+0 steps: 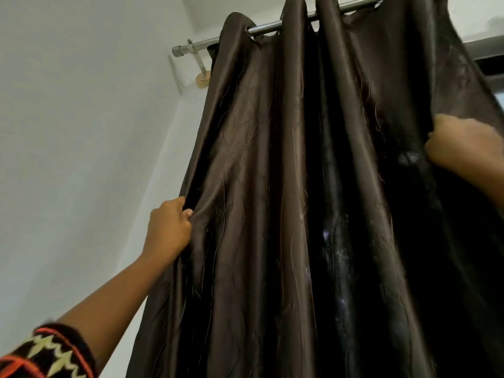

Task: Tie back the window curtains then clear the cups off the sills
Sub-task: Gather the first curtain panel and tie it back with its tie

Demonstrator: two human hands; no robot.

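Curtain [259, 186] fills the middle and right of the view: dark brown cloth with a satin sheen and a faint stitched pattern of thin wavy lines and leaf shapes. It is gathered into deep folds, the ridges catching light and the hollows between them almost black. Its top is threaded on a metal rod [272, 25], and the cloth loops over and under the rod in waves.

The curtain hangs with its long axis upright, top at the rod and the rest falling past the bottom edge of the view, so the hem is out of sight. The folds run the same way, close together near the rod and spreading apart lower down. The rod crosses the top of the view (seen from below, it slants up to the right), and its capped end sits in a bracket [201, 66] fixed to the white wall [68, 132].

The left hand [169, 227] is at the curtain's left edge, its fingers curled round the edge with the thumb pressed on the front of the cloth. The arm reaches up from the lower left, and a patterned sleeve [49, 353] shows in the corner. The right hand [461, 145] is higher, at the right side; it is blurred, but its fingers are curled into a bunch of the cloth. A dark window frame [488, 58] shows just beyond the curtain's right edge.
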